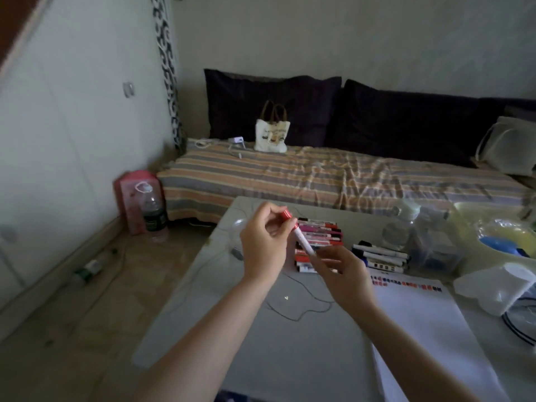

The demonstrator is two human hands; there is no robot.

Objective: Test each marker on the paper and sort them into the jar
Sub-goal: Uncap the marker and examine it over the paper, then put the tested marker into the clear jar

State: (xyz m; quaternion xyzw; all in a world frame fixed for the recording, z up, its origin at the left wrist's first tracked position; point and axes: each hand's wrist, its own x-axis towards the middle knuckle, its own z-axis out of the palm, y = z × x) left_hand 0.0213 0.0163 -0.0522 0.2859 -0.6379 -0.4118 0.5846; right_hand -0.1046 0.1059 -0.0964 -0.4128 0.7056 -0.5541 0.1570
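The bed (333, 175) with its striped cover fills the twelve o'clock side of the room, dark cushions (391, 120) propped along the wall behind it and a small cream tote bag (271, 134) standing on it; the print on the bag is too blurred to read. The pale bench (261, 343) runs out from under the arms. On it, at four o'clock, lies the white paper (420, 323), a row of small red and dark test marks along its far edge. At two o'clock sits a clear jar (435, 242). Between jar and hands are two heaps: red markers (319, 236) at twelve o'clock, black-and-white markers (383, 256) just right of them; their labels cannot be made out. Above the bench, the left hand (265, 242) has its grip pinched on the red cap (285, 214), while the right hand (342, 274) has its grip closed round the barrel of a red marker (304, 242). Whether the cap is seated cannot be told.
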